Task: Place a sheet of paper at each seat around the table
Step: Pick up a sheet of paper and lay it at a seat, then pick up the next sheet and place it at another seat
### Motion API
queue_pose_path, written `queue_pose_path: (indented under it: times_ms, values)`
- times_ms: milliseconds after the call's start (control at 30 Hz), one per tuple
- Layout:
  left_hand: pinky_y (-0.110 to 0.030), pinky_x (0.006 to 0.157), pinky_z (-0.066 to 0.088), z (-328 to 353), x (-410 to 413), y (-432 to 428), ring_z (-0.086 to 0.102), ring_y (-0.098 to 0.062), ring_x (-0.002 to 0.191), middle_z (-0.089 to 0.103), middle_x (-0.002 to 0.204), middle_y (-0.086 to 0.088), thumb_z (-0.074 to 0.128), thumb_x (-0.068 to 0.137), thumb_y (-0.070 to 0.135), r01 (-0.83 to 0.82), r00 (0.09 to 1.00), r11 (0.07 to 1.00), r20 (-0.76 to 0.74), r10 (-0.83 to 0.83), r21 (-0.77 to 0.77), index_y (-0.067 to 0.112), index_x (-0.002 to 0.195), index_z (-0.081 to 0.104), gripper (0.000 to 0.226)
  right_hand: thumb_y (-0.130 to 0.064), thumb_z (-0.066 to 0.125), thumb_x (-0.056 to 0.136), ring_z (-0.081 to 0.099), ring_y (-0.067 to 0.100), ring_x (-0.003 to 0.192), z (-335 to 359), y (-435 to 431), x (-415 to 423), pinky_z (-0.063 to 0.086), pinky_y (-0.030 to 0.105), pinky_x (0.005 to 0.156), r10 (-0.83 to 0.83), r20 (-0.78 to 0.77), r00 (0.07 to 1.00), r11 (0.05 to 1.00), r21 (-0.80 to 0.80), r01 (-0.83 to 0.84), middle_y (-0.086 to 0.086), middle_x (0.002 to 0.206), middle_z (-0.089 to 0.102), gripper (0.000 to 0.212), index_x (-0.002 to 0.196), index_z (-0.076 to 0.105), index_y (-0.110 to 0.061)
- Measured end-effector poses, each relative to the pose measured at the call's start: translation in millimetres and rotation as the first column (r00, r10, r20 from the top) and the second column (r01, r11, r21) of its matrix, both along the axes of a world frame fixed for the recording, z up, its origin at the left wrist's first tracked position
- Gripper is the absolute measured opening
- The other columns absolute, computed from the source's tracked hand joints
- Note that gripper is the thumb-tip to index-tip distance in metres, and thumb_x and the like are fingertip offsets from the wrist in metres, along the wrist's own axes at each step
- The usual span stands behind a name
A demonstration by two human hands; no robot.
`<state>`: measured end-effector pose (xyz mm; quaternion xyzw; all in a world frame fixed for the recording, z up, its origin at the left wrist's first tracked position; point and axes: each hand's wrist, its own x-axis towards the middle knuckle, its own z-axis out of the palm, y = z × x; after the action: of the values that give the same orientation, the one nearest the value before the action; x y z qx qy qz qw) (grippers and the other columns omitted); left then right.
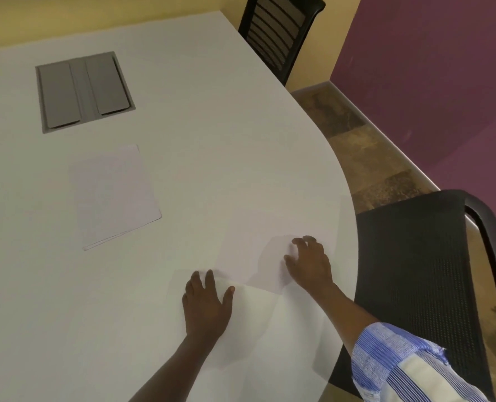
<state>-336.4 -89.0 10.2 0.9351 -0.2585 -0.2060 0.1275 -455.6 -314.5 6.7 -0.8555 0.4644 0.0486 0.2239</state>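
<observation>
A white sheet of paper point(284, 329) lies on the white table point(197, 111) near its curved right edge, in front of a black mesh chair point(415, 271). My left hand point(206, 306) rests flat on that sheet's upper left corner. A second, paler sheet point(249, 248) lies just beyond it and overlaps it. My right hand point(310, 262) touches this sheet with arched fingertips and grips nothing. A small stack of paper point(113, 195) sits toward the table's middle, to the left of both hands.
A grey recessed cable hatch point(84, 91) is set into the table beyond the stack. Another black chair point(278, 30) stands at the far right edge. Brown tiled floor point(357, 146) and a purple wall run along the right.
</observation>
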Motion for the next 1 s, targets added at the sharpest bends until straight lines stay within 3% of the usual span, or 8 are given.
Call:
queue_pose_path:
  times_ms: [233,500,700,1000]
  values:
    - [-0.049,0.100,0.045,17,69,46,0.046,-0.042,0.130,0.044,0.144,-0.024,0.060,0.094,0.048,-0.178,0.982,0.983,0.056,0.180,-0.032,0.003,0.144,0.049,0.069,-0.040,0.061,0.092,0.041,0.027,0.136,12,51,82,0.042,0.040,0.105,0.163,0.099,0.982,0.987,-0.004,-0.163,0.006,0.148,0.045,0.054,0.140,0.052,-0.019]
    - [-0.049,0.090,0.050,19,166,105,0.051,-0.042,0.121,0.051,0.132,-0.024,0.063,0.094,0.043,-0.419,0.905,0.904,0.045,0.423,-0.082,0.001,0.138,0.053,0.062,-0.040,0.058,0.095,0.036,0.024,0.141,10,109,190,0.037,0.036,0.110,0.376,0.129,0.918,0.925,-0.001,-0.379,0.006,0.155,0.038,0.055,0.145,0.047,-0.019]
    - [-0.046,0.092,0.047,11,236,122,0.051,-0.041,0.120,0.050,0.125,-0.023,0.060,0.096,0.042,-0.562,0.827,0.821,-0.053,0.560,-0.101,0.001,0.134,0.053,0.057,-0.044,0.053,0.097,0.025,0.023,0.149,-12,133,260,0.028,0.036,0.117,0.492,0.115,0.863,0.868,0.002,-0.496,0.007,0.163,0.028,0.062,0.152,0.037,-0.019]
    - [-0.043,0.107,0.040,-10,309,98,0.050,-0.042,0.124,0.048,0.132,-0.025,0.057,0.097,0.040,-0.743,0.663,0.662,-0.246,0.707,-0.100,-0.001,0.134,0.053,0.056,-0.046,0.048,0.098,0.006,0.028,0.156,-49,143,315,0.011,0.043,0.125,0.597,0.129,0.792,0.802,-0.079,-0.592,0.011,0.169,0.003,0.076,0.160,0.019,-0.014]
